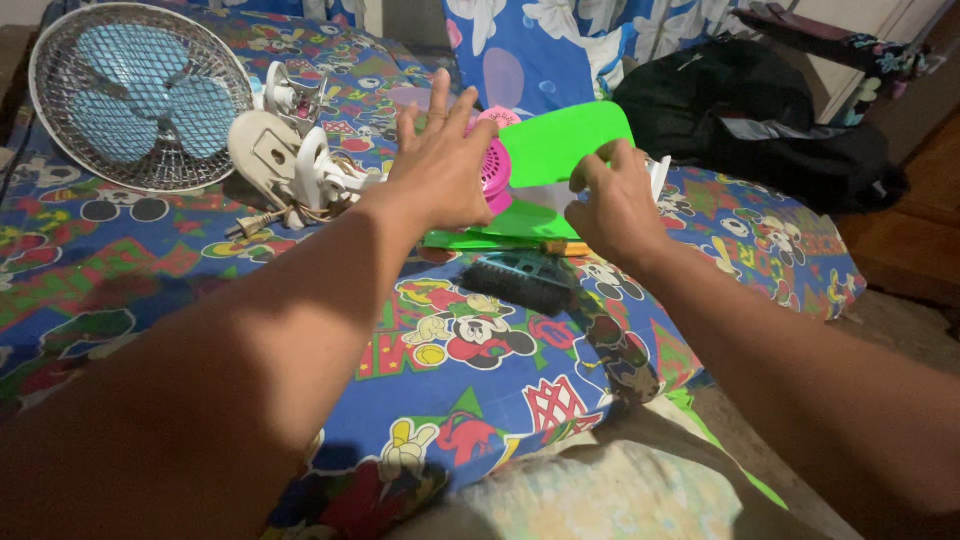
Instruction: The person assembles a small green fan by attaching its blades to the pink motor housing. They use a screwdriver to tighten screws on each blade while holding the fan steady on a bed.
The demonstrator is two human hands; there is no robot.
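Overhead, the head camera looked down on a bed covered by a cartoon-print sheet point(470, 390). The left hand point(440, 165) hovered with fingers spread wide, holding nothing, just in front of a pink fan part point(495, 165). The right hand point(615, 205) had its fingers closed on the near edge of a green plastic sheet point(565, 140), which lay tilted at the middle of the bed, just right of the pink part. Below the hands lay a screwdriver point(560, 246) and, nearer, a dark brush point(520, 275). Far left rested a fan cage point(135, 95) with pale blue blades, beside its white base point(290, 160). A black bag point(750, 110) sat far right.
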